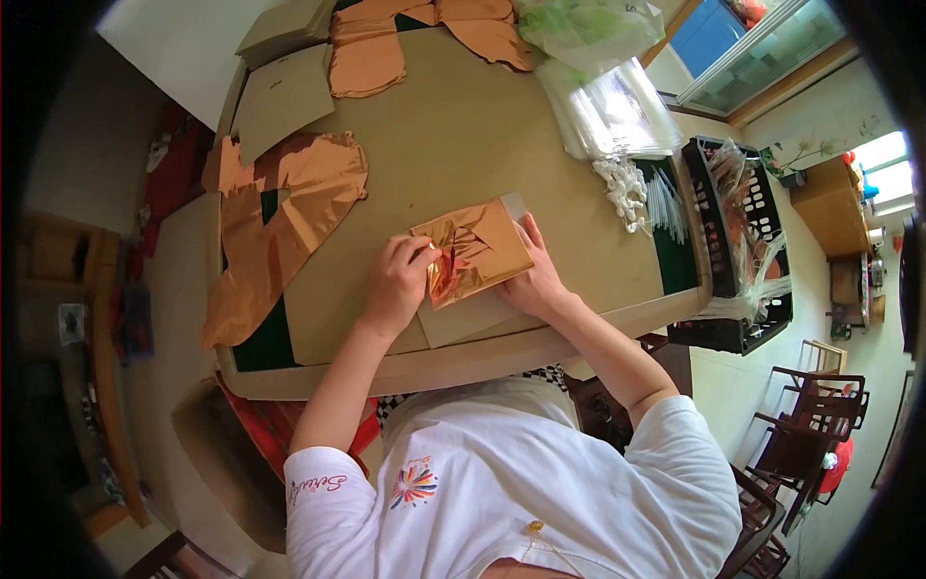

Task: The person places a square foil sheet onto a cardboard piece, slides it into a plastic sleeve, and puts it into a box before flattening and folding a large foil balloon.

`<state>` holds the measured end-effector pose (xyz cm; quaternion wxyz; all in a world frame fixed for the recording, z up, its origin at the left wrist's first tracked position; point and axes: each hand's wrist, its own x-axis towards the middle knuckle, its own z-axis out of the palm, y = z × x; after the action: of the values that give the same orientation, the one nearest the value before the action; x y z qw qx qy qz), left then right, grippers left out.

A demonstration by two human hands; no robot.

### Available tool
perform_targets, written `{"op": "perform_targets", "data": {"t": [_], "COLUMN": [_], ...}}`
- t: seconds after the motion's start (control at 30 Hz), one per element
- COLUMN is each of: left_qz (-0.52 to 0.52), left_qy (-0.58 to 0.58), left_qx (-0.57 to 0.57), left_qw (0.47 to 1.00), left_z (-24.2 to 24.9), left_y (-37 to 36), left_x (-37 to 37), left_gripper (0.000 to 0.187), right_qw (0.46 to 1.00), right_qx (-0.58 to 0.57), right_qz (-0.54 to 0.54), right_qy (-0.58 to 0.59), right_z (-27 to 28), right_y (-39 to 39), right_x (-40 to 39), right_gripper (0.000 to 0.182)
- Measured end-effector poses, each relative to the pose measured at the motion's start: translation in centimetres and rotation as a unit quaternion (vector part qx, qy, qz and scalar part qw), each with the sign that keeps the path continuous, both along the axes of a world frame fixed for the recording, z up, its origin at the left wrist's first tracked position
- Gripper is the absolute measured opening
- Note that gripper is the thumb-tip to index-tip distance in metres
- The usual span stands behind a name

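Note:
A folded, shiny copper-coloured foil balloon [482,246] lies in a flat packet near the table's front edge, over a grey-brown cardboard sheet [449,323]. My left hand [397,282] pinches the packet's left edge between thumb and fingers, where the foil is creased and reflective. At the right edge, my right hand [535,280] grips the packet, its thumb along the side and its other fingers partly hidden underneath. To the left, a flat, unfolded foil balloon [299,217] spreads over the table.
Cardboard sheets [285,101] are stacked at the far left, beside more flat foil balloons [367,63]. Clear plastic bags [612,111], white ribbon coils [624,193] and white straws [666,205] lie at the right. A black crate [738,241] stands against the table's right side.

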<state>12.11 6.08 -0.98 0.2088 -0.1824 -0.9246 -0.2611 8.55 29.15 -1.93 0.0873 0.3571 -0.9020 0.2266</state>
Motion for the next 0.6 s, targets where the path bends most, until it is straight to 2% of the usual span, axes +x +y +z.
{"op": "perform_targets", "data": {"t": [0.1,0.17,0.23,0.3,0.37,0.43,0.53,0.6], "left_qz": [0.012,0.015,0.019,0.025,0.041,0.034,0.036,0.04], "left_qy": [0.0,0.001,0.008,-0.003,-0.029,-0.026,-0.017,-0.013], "left_qx": [-0.033,-0.048,-0.053,-0.061,-0.07,0.003,0.06,0.071], "left_qw": [0.999,0.999,0.998,0.998,0.996,0.999,0.997,0.997], "left_z": [0.0,-0.3,-0.6,-1.0,-1.2,-1.3,-1.7,-2.0], "left_y": [0.3,0.3,0.3,0.4,0.3,0.3,0.4,0.5], "left_x": [0.8,0.9,1.0,1.1,1.1,0.9,0.6,0.6], "left_gripper": [0.021,0.022,0.025,0.029,0.035,0.04,0.044,0.045], "right_qw": [0.988,0.961,0.961,0.989,0.999,0.995,0.998,0.997], "right_qx": [-0.094,-0.177,-0.182,-0.112,-0.017,0.081,0.041,0.059], "right_qz": [0.022,-0.011,-0.029,-0.027,0.011,0.049,0.056,0.058], "right_qy": [-0.117,-0.213,-0.206,-0.095,-0.035,-0.008,-0.006,-0.001], "right_z": [0.6,-0.7,1.3,4.1,3.8,3.1,1.7,1.6], "right_y": [1.5,5.0,4.8,2.4,-0.9,-2.4,-2.0,-1.4], "right_x": [-1.1,-3.6,-5.3,-5.9,-5.0,-4.2,-3.1,-2.6], "right_gripper": [0.044,0.044,0.042,0.04,0.037,0.041,0.046,0.049]}}
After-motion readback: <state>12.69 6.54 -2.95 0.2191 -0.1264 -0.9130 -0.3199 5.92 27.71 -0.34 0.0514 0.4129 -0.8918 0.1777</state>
